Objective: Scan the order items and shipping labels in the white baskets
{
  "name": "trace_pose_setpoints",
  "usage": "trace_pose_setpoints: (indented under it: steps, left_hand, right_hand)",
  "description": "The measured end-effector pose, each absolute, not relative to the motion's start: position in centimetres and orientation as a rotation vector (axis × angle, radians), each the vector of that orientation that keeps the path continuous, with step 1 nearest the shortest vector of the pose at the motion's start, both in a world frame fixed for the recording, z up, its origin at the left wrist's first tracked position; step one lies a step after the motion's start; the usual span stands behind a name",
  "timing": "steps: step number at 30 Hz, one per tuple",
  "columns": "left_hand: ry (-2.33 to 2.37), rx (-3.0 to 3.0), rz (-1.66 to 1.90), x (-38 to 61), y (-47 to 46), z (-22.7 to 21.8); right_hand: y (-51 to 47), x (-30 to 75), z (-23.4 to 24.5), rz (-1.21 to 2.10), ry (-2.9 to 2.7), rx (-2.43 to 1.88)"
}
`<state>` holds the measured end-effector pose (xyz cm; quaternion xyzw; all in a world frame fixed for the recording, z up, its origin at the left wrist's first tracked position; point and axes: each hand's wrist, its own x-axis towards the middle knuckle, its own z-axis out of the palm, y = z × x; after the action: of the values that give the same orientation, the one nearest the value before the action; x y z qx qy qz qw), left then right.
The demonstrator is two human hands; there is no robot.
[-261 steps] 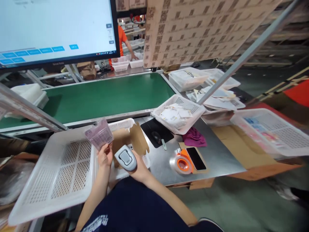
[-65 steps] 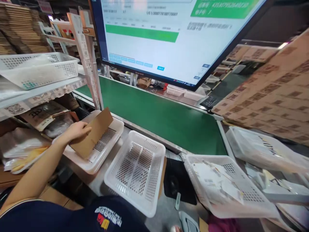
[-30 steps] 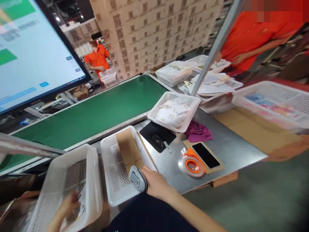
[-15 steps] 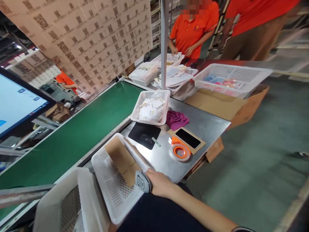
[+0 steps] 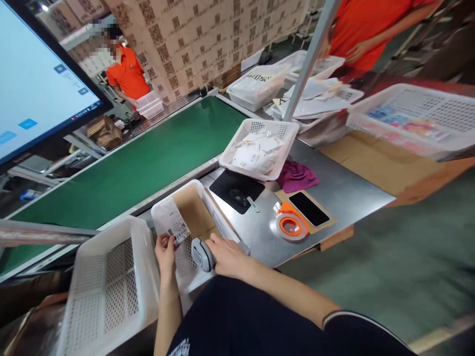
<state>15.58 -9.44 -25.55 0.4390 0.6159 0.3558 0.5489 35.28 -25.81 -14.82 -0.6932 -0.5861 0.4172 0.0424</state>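
Observation:
My left hand (image 5: 166, 249) pinches the lower corner of a white printed packet with a barcode label (image 5: 173, 221), held over a white perforated basket (image 5: 188, 287). My right hand (image 5: 227, 254) is wrapped round a grey handheld barcode scanner (image 5: 202, 254), its rounded head turned toward the packet. Inside that basket lies a piece of brown cardboard (image 5: 191, 210). Left of it, a second white basket (image 5: 143, 267) has a bare perforated bottom showing.
A basket of white packets (image 5: 272, 175) stands beyond a black mouse pad (image 5: 222, 185). On the metal table (image 5: 267, 247) lie an orange tape dispenser (image 5: 291, 226), a phone (image 5: 309, 208) and a purple cloth (image 5: 297, 177). A green conveyor belt (image 5: 156, 153) runs alongside. Co-workers in orange stand behind.
My left hand has come into view with the packet over the basket. My right hand still grips the scanner. The view has swung left, bringing more of the monitor in.

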Motion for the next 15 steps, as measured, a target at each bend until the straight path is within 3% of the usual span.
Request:
trace_pose_setpoints:
  steps: [7, 11, 15]
  left_hand:
    - [1.435, 1.241, 0.568, 13.8, -12.0, -28.4]
    - [1.366, 1.617, 0.674, 9.4, -9.0, -23.7]
    - [1.568, 1.884, 0.767, 3.9, 0.1, -18.2]
  right_hand:
    - [-27.7, 35.6, -16.8, 1.291, -1.656, -2.113]
    - [-30.0, 35.8, -19.0, 1.351, -1.543, -2.151]
    - [-32.2, 36.1, -20.8, 1.426, -1.416, -2.203]
